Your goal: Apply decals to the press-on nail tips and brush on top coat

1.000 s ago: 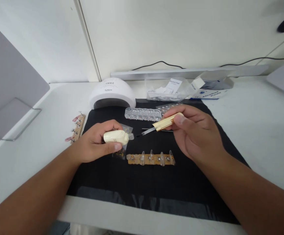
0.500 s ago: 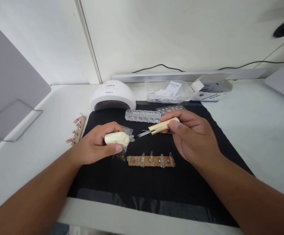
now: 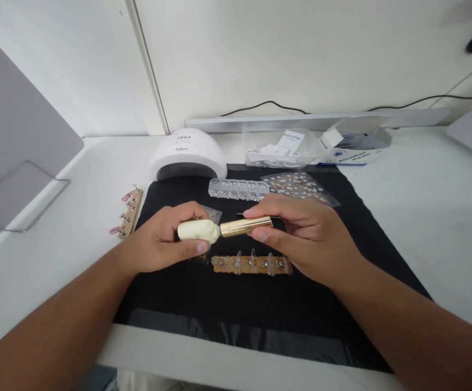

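My left hand (image 3: 162, 239) grips a cream polish bottle (image 3: 197, 231), which lies on its side in the air with its neck to the right. My right hand (image 3: 301, 231) pinches the gold cap (image 3: 246, 226) between thumb and fingers. The cap meets the bottle's neck, and its brush is hidden. Below them, a tan strip (image 3: 230, 265) holding several clear nail tips rests on the black mat (image 3: 236, 309). Part of a small clear packet (image 3: 213, 214) shows behind my left hand. A thin rod sticks out on both sides of my right fingers.
Behind the hands are a white nail lamp (image 3: 189, 155), a clear compartment case (image 3: 239, 190) and a sticker sheet (image 3: 299, 185). Farther back stand a clear tray (image 3: 278, 149) and an open box of pads (image 3: 353, 149). Another tip strip (image 3: 132, 214) lies at left.
The gold cap has moved left onto the bottle's neck, and the brush is out of sight. My right hand has shifted left and down, uncovering the sticker sheet.
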{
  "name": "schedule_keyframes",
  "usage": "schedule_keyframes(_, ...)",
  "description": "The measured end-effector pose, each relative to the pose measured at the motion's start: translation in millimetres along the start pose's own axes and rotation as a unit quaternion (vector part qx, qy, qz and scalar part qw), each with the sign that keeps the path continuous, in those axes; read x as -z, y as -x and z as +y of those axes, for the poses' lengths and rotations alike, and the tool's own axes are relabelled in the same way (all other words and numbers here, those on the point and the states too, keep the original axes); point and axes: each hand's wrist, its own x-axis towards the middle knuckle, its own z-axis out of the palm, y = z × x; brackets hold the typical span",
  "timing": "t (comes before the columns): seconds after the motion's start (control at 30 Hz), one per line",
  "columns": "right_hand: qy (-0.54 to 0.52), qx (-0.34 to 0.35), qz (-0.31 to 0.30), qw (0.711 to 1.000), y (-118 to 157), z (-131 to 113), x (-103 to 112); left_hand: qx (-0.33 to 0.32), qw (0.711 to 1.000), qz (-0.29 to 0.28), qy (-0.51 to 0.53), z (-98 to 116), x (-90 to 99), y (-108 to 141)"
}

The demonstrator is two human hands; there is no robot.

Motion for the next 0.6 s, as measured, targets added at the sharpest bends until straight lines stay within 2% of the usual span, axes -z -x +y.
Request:
schedule_keyframes(0.17, -0.074, -0.056, 0.029, 0.995, 0, 8, 1, -0.003, 1.0, -0.002, 0.009, 1, -0.2, 1)
schedule_keyframes(0.33, -0.2, -0.076, 0.084, 0.973, -3, 12, 2, 0.003, 1.0, 0.008, 0.02, 1, 0.5, 0)
schedule_keyframes(0.6, -0.214, -0.072, 0.128, 0.966, -10, 17, 10, 0.02, 0.999, 0.02, 0.022, 1, 4.6, 0)
